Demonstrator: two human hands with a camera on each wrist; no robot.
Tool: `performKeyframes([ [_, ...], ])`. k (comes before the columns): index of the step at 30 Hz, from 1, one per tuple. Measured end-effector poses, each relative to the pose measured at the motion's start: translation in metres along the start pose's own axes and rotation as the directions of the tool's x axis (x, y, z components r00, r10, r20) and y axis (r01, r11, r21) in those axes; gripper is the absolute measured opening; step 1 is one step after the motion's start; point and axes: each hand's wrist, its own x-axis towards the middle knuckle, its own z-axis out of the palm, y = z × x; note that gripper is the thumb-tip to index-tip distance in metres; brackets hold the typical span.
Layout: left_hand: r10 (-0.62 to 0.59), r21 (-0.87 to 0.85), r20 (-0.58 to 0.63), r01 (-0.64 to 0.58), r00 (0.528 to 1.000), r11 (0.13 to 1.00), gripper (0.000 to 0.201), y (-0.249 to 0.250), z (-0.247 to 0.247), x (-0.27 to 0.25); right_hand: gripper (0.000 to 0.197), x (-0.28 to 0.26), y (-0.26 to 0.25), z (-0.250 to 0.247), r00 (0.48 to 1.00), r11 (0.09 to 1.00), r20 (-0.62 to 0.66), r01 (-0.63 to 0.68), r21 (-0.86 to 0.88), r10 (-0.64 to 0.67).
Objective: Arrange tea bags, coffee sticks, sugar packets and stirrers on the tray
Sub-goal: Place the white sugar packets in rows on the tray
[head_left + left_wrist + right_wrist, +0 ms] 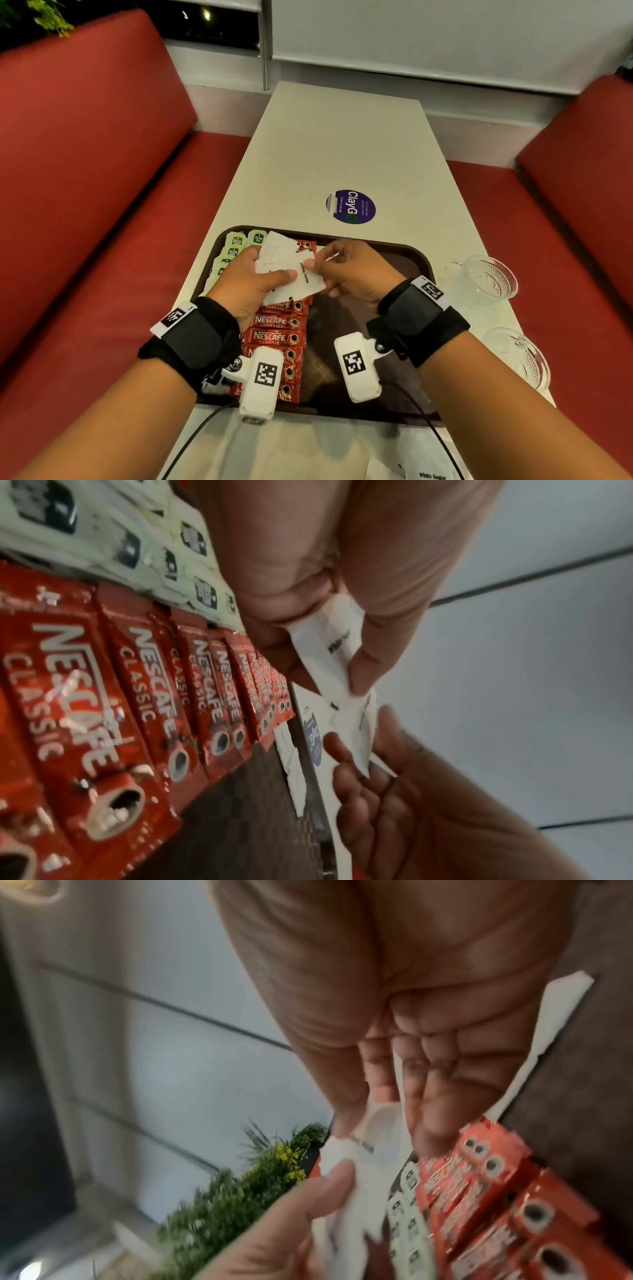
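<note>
A dark brown tray [416,255] lies on the table. Along its left edge runs a row of green tea bags [236,241], with a row of red coffee sticks [275,337] beside it. Above those rows my left hand [255,277] grips a fanned stack of white sugar packets [286,263]. My right hand [337,270] pinches one packet of that stack [356,734] between thumb and fingers. In the right wrist view a white packet [377,1139] sits between the right fingers, and a white packet [561,1020] lies on the tray beyond the coffee sticks [496,1199].
Two glass cups [484,281] [524,356] stand on the table right of the tray. More white sugar packets [424,469] lie at the near edge. A round purple sticker [351,207] is on the tabletop beyond the tray. Red benches [85,192] flank the table.
</note>
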Motion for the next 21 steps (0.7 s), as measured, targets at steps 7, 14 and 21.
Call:
performKeyframes([
  [7,0.021,0.117,0.013,-0.022,1.000,0.993,0.056,-0.002,0.002,0.001,0.011,0.003,0.002,-0.008,0.997,0.991,0.019,0.077,-0.109,-0.075],
  [14,-0.007,-0.037,-0.068,0.004,0.998,0.999,0.041,-0.004,-0.012,0.003,0.012,0.017,0.026,-0.026,0.980,0.981,-0.121,-0.140,0.131,0.156],
  [21,-0.004,-0.072,-0.086,-0.002,0.996,0.997,0.044,-0.011,-0.018,0.005,0.017,0.049,0.046,-0.026,0.917,0.890,-0.228,-0.219,0.400,0.328],
])
